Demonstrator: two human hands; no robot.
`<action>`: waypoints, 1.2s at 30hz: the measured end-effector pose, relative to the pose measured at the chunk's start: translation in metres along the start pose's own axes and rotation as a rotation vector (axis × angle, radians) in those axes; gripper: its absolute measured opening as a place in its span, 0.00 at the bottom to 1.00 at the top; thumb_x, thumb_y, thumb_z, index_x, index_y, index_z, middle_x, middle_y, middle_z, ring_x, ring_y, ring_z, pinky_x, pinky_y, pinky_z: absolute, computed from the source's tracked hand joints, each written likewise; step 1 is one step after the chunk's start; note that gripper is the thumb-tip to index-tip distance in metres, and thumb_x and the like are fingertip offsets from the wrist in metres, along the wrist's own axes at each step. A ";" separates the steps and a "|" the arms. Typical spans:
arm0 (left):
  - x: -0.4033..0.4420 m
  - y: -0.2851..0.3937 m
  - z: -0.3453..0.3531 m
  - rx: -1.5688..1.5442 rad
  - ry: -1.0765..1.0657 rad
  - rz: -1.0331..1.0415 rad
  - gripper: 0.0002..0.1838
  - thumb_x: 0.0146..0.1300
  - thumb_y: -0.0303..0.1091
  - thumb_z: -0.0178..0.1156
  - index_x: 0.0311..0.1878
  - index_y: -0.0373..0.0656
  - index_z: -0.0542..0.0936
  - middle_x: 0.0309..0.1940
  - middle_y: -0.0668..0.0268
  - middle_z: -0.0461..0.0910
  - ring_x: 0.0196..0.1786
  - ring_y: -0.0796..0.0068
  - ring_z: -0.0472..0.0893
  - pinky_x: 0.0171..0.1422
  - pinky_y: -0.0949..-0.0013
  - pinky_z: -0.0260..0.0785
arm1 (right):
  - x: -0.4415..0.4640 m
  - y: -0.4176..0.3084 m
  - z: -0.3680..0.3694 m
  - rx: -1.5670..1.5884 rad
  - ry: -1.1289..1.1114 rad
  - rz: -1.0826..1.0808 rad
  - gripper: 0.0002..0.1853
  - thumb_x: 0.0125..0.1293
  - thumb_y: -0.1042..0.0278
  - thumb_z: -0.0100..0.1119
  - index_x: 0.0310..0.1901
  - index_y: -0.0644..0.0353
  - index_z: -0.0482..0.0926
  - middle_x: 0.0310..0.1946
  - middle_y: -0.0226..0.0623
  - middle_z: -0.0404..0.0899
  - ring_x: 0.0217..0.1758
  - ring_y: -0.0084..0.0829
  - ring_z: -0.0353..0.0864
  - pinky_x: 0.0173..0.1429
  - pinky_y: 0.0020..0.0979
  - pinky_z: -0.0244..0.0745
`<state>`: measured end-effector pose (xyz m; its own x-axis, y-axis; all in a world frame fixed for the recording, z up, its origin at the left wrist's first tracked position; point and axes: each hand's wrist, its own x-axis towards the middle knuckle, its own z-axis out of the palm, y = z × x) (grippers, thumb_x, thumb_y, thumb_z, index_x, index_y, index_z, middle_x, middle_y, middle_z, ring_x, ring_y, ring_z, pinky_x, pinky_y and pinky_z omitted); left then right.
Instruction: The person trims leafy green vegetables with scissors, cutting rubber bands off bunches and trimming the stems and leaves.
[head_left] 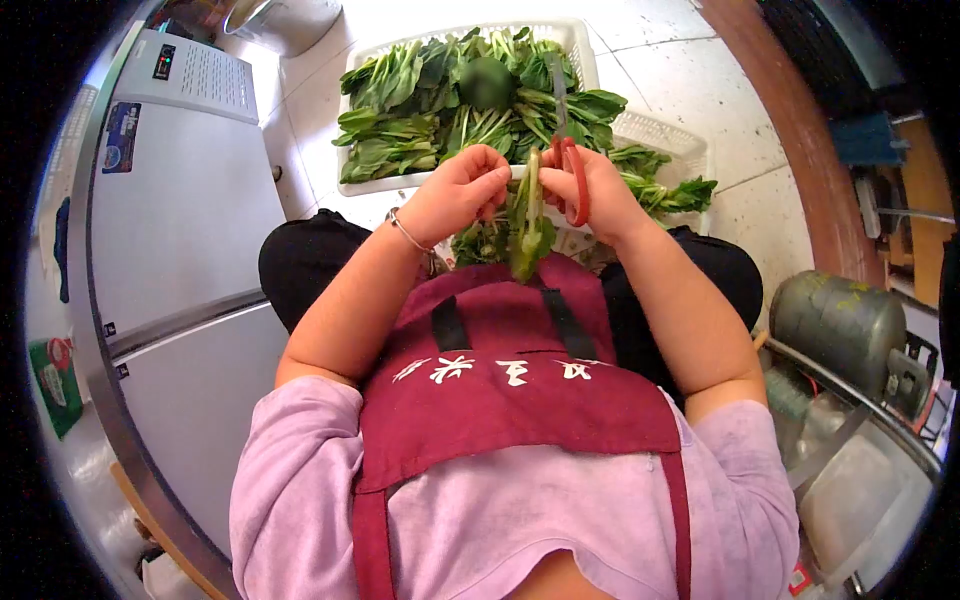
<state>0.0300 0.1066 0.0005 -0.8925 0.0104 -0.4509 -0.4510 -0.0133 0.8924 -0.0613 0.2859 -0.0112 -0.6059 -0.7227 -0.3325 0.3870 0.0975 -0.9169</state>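
Note:
My right hand (597, 195) is closed round a pair of red-handled scissors (577, 183), blades pointing away from me. Its thumb and fingertips also touch a leafy green stalk (533, 205), which hangs upright between my hands with its leaves down. Just left of the stalk, my left hand (462, 196) is closed in a pinch; what its fingers hold is hidden. More leafy greens (480, 245) lie below my hands, above my maroon apron (520, 410). Beyond, a white basket (578, 45) bears rows of leafy greens (400, 85).
A second white basket (690, 150) with loose greens stands at the right on the tiled floor (650, 30). A white fridge-like cabinet (195, 200) fills the left side. At the right are a dark rounded container (835, 320) and a metal rail. A metal pot (285, 22) stands at the back.

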 end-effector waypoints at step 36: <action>0.001 -0.064 -0.027 1.078 -0.035 -0.052 0.18 0.59 0.45 0.58 0.43 0.39 0.78 0.36 0.53 0.81 0.40 0.56 0.81 0.46 0.61 0.72 | 0.012 0.016 -0.008 -0.486 0.198 -0.269 0.09 0.58 0.67 0.61 0.36 0.62 0.77 0.27 0.31 0.77 0.30 0.20 0.73 0.37 0.23 0.69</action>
<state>0.0581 0.0803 -0.0575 -0.8638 0.0143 -0.5036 -0.2328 0.8752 0.4241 -0.0683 0.2844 -0.0315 -0.7750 -0.6285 -0.0663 -0.1331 0.2649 -0.9551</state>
